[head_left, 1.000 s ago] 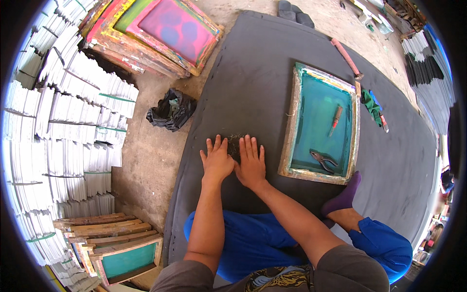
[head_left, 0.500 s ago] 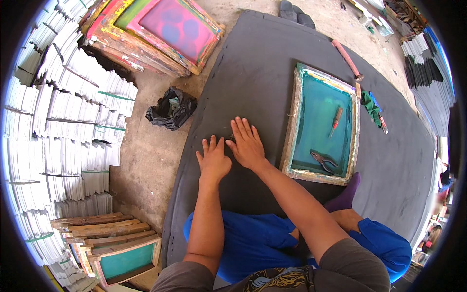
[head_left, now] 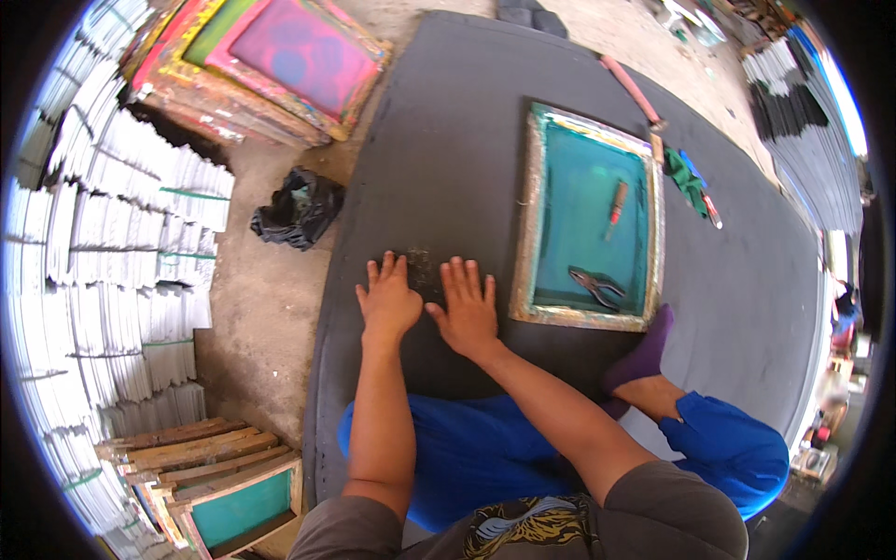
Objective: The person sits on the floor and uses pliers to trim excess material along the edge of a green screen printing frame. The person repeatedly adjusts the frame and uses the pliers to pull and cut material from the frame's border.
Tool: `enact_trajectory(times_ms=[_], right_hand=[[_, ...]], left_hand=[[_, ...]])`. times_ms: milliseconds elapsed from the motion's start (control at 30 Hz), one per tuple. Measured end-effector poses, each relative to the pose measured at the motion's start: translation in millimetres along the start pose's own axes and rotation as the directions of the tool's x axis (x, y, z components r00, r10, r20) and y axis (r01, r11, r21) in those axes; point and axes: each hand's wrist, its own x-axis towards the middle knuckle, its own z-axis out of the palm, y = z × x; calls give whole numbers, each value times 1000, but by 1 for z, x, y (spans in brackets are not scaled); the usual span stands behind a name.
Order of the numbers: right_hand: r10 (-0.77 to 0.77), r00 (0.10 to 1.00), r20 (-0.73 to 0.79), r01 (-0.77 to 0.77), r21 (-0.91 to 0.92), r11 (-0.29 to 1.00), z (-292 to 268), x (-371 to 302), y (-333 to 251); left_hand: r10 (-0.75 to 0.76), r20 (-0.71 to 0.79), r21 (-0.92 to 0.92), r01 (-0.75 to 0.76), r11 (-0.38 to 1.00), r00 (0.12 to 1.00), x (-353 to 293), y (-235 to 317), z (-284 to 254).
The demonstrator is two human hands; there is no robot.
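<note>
Both my hands rest on a dark padded mat [head_left: 439, 140]. My left hand [head_left: 389, 297] lies with its fingers stretched forward, and my right hand [head_left: 465, 313] is spread flat beside it. A small scatter of crumb-like bits [head_left: 420, 266] shows on the mat between my fingertips; what the bits are is too small to tell. To the right of my right hand lies a wooden-framed screen [head_left: 525, 224] with teal mesh. A screwdriver [head_left: 616, 207] with a red and brown handle and a pair of pliers [head_left: 597, 287] lie on the mesh.
A hammer [head_left: 632, 91] and a green cloth [head_left: 686, 182] lie beyond the screen. My purple-socked foot [head_left: 649, 350] is by its near corner. Left of the mat are a black plastic bag [head_left: 297, 210], bundled paper stacks [head_left: 121, 243] and more frames [head_left: 238, 509].
My right hand has drawn back toward me and a little right, uncovering the bits. My left hand stays flat near the same spot. The whole view has shifted slightly.
</note>
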Motion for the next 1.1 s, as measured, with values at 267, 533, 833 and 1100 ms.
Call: enact_trajectory(times_ms=[267,533,833,1100], right_hand=[[-91,920,-382,168,176,970,-41,-40,44],[97,913,-397,-110,-9,994,-72,-136,157],[188,900,-393,-190,34,981,-65,-135,176],[357,796,-488,-271,240,932,-74,-137,203]], left_hand=[[101,-246,-75,-123,990,964,-3,19,9],[383,-393,-16,-423,906,836,-23,46,48],[552,-361,-61,-610,790,751,-63,38,63],[579,-368,-36,-633,773,727,-103,76,80]])
